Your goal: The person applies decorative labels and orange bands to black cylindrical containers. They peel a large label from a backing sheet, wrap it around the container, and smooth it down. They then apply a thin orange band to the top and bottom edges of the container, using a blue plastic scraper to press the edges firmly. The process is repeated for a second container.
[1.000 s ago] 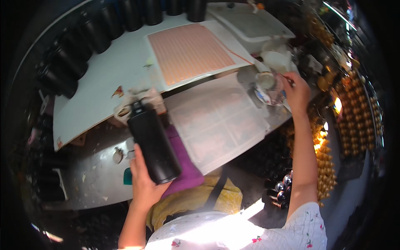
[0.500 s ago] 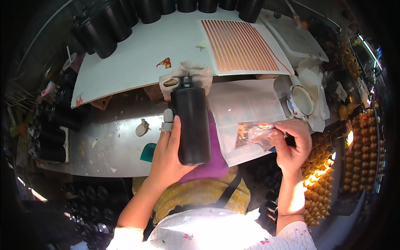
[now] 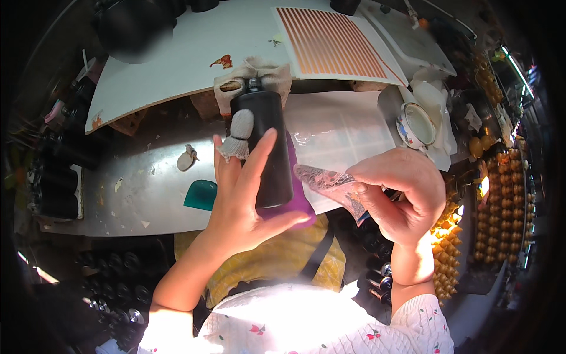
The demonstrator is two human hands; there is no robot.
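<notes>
Patterned film (image 3: 324, 179) has come closer to the black bottle (image 3: 274, 159); the left hand (image 3: 237, 217) spreads wide at the bottle's 7 o'clock, purple cloth (image 3: 302, 203) shows at its 5 o'clock, and the right hand (image 3: 404, 194) pinches the film at 4 o'clock

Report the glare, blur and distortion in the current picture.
In the head view: sunlight washes out the white shirt, glare whitens the metal tabletop, edges curve toward the dark fisheye rim, and the black container at upper left looks hazy.
</notes>
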